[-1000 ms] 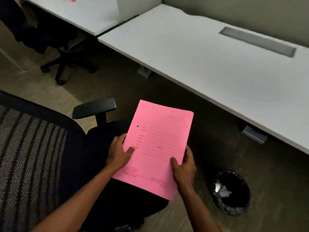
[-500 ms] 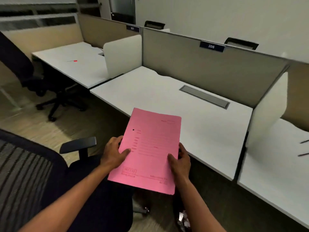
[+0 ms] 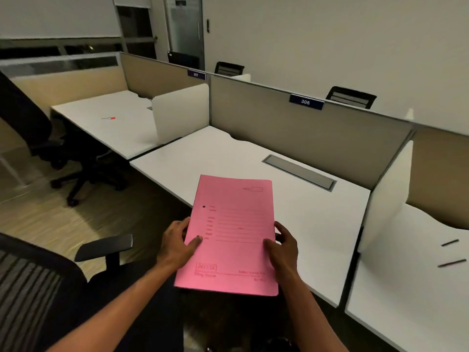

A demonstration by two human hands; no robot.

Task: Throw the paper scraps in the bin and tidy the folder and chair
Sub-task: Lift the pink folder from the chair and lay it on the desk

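I hold a closed pink folder (image 3: pixel 232 235) with both hands, over the front edge of the white desk (image 3: pixel 317 212) marked 306. My left hand (image 3: pixel 177 243) grips its left edge, thumb on the cover. My right hand (image 3: pixel 284 246) grips its right edge the same way. A black mesh office chair (image 3: pixel 38 288) with one armrest (image 3: pixel 105 246) stands at my lower left, pulled out from the desk. The bin is only a dark blur at the bottom edge, between my forearms. No paper scraps are in view.
Beige partitions (image 3: pixel 304 133) back the row of desks, with white dividers (image 3: pixel 385 212) between them. The left desk carries a red-tipped pen (image 3: pixel 108 118); another black chair (image 3: pixel 38 128) stands before it. Two dark pens (image 3: pixel 451 252) lie on the right desk.
My view has lifted from the floor and bin to the desks. The folder, held in both hands throughout, has moved forward over the desk's front edge.
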